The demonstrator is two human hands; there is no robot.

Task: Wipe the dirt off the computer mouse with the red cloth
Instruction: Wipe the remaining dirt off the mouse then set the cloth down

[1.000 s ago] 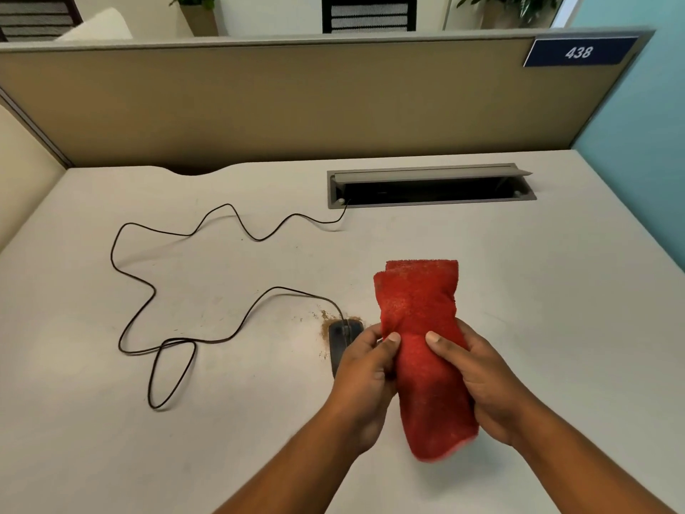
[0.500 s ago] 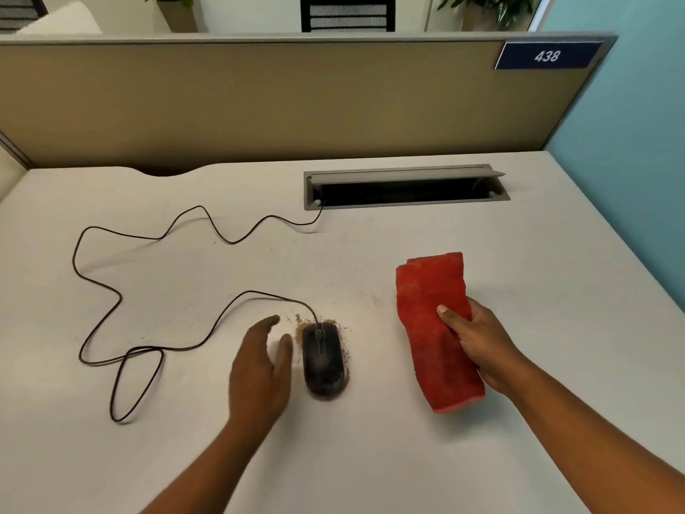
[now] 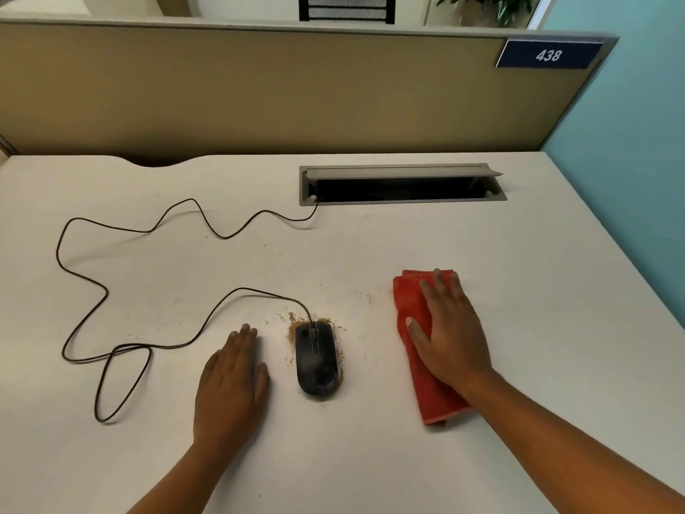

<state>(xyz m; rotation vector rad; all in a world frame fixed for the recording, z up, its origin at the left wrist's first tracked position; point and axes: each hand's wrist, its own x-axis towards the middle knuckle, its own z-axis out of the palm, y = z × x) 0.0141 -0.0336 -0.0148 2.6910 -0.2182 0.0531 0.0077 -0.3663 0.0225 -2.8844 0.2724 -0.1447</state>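
Red terry cloth (image 3: 415,328), one, folded oblong, under flat right hand (image 3: 450,335); one glossy black mouse (image 3: 316,359) ringed by brown grit (image 3: 293,333); left hand (image 3: 231,383) flat, empty, beside it

I am at an office cubicle. My pale bench (image 3: 482,328) is closed in at 12 o'clock by a tan fabric partition (image 3: 259,90), which carries a blue number plate (image 3: 548,54) reading 438 toward 1 o'clock. A grey cable hatch (image 3: 402,200) is sunk into the bench, and a black cord (image 3: 222,237) runs into it. Beyond the partition I see a dark chair back (image 3: 346,7) and a potted plant (image 3: 485,7).
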